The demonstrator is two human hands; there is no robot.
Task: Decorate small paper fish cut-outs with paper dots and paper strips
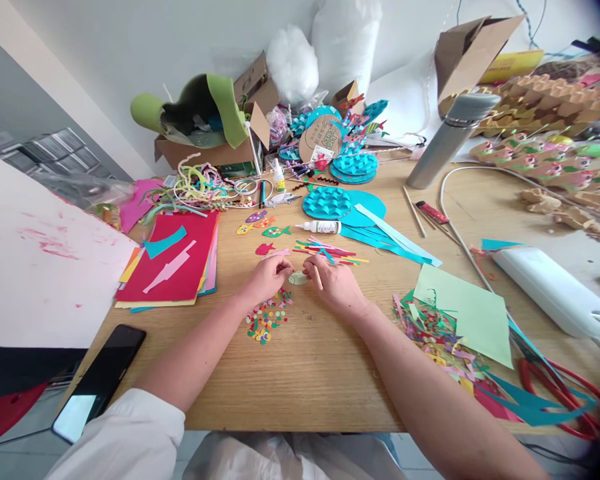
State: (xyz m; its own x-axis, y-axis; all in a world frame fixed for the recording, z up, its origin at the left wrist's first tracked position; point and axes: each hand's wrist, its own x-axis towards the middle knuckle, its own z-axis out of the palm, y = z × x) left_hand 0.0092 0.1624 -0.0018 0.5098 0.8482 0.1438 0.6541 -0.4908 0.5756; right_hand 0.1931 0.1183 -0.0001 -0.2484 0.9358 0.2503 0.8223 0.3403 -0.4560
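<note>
A small pale green paper fish [297, 279] with a drawn line near one end lies on the table between my hands. My left hand [270, 278] is closed in a pinch at the fish's left edge; what its fingertips hold is too small to name. With its fingers curled, my right hand [337, 287] grips a thin pale stick [319, 277] close to the fish's right end. Below my left hand is a pile of coloured paper dots [264, 325]. Just beyond it are a red paper fish [265, 249] and a green dotted fish [276, 232].
A white glue bottle [325, 227] and paper strips [337, 253] lie ahead. Coloured sheets [175, 267] and a phone [100, 380] are left. Paper scraps [440, 340], red-handled scissors [565, 400], a white glue gun [555, 287] and a grey flask [447, 143] stand or lie right.
</note>
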